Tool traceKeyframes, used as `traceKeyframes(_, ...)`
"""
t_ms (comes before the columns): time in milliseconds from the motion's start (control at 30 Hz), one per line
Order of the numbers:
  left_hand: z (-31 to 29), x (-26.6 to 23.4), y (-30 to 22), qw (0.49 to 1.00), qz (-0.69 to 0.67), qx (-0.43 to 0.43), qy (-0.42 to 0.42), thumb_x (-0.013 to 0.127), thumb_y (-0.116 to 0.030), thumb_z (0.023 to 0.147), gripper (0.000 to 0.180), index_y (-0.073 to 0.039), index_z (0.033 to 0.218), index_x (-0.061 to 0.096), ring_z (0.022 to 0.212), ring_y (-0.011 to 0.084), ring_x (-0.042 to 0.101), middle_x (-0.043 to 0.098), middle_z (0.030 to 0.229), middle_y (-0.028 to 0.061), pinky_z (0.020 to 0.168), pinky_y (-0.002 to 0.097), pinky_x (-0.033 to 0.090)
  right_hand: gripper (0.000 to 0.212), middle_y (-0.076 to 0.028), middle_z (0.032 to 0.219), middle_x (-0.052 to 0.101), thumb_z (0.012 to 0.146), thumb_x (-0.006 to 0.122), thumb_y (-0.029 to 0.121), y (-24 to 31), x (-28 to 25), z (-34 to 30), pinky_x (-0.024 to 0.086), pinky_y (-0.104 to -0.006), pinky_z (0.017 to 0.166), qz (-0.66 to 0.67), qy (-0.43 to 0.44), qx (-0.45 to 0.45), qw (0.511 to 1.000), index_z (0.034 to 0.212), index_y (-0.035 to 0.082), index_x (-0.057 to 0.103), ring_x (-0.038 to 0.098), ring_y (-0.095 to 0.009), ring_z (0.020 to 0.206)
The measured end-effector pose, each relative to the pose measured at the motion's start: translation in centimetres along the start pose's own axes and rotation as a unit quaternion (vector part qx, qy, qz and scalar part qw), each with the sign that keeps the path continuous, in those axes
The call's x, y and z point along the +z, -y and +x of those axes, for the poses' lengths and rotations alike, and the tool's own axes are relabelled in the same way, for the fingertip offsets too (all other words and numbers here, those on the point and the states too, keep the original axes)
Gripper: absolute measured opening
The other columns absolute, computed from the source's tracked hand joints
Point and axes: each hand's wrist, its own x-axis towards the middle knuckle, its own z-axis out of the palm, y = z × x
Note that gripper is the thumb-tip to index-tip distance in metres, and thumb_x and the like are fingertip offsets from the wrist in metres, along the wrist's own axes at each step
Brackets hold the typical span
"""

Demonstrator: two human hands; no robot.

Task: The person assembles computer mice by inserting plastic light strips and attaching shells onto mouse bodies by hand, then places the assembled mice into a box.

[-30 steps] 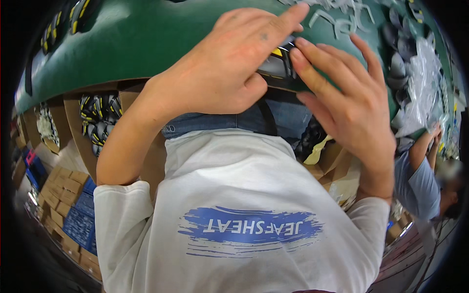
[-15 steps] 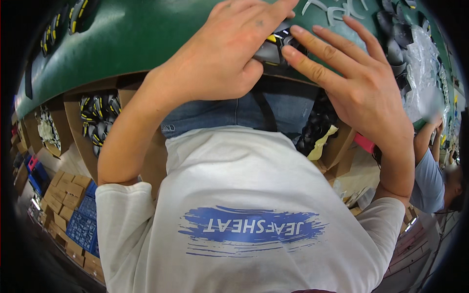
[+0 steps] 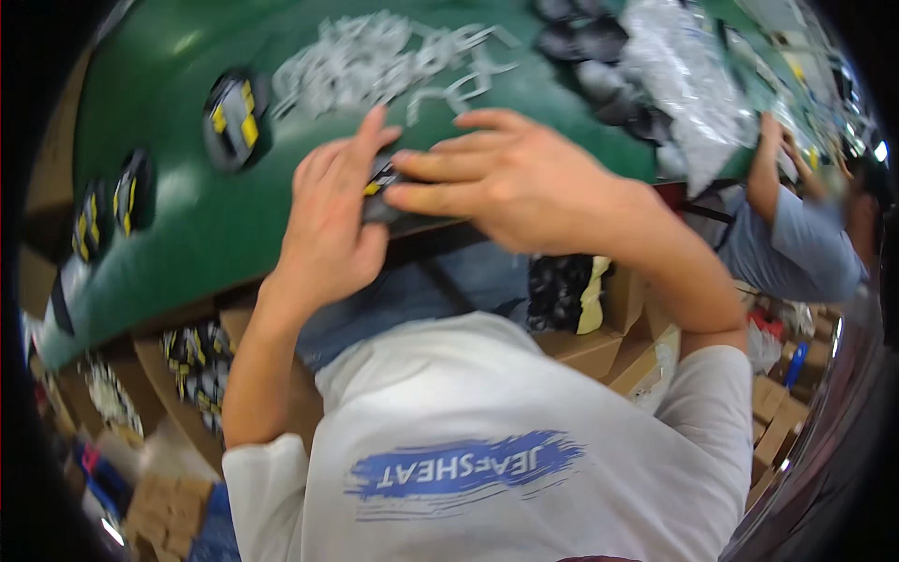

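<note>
A small curved plastic shell [image 3: 377,190], black and grey with yellow marks, lies at the near edge of the green table between my hands. My left hand [image 3: 330,217] holds its left side, the fingers close together and partly hiding it. From the right, the thumb and forefinger of my right hand [image 3: 524,183] close on its other side, while the remaining fingers reach out above the tabletop. Motion blurs both hands a little. Just beyond them is a loose pile of whitish translucent curved strips [image 3: 361,61]. A larger-looking black shell with yellow marks [image 3: 234,120] rests to the left.
Two more striped shells [image 3: 131,192] [image 3: 91,220] sit farther left on the green table [image 3: 178,225]. Dark shells [image 3: 599,70] and clear plastic bags [image 3: 688,89] occupy the right. Open cartons of parts [image 3: 192,365] stand below the edge. A co-worker [image 3: 796,225] is at the right.
The view has shifted, showing more tabletop and the whole strip pile. My right hand's fingers, spread before, have drawn in on the shell. My left hand stays at the shell's left side.
</note>
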Motion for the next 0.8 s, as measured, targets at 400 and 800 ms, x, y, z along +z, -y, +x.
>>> traceKeyframes(400,-1.3,-1.4,-0.2,0.997,0.005,-0.083,0.001,0.077,-0.009,0.090,0.098,-0.004,0.178,0.034,0.152,0.0413,0.048,0.057,0.167,0.0173,0.133,0.0521,0.028,0.060,-0.010,0.129,0.080,0.093,0.089,0.039,-6.2,-2.8,-12.0,0.048,-0.0484,0.109,-0.256,-0.136,0.398,0.870,0.143,0.008,0.075,0.070,-0.033,0.124)
traceKeyframes(800,-0.9,-1.3,0.4,0.998,-0.008,-0.062,-0.024,0.080,-0.014,0.090,0.096,-0.003,0.175,0.038,0.146,0.0387,0.055,0.062,0.162,0.0157,0.129,0.0506,0.033,0.078,-0.015,0.145,0.072,0.091,0.090,0.013,-4.0,-1.7,-12.3,0.046,-0.0451,0.122,0.062,-0.324,0.403,0.854,0.162,0.003,0.061,0.067,-0.030,0.137)
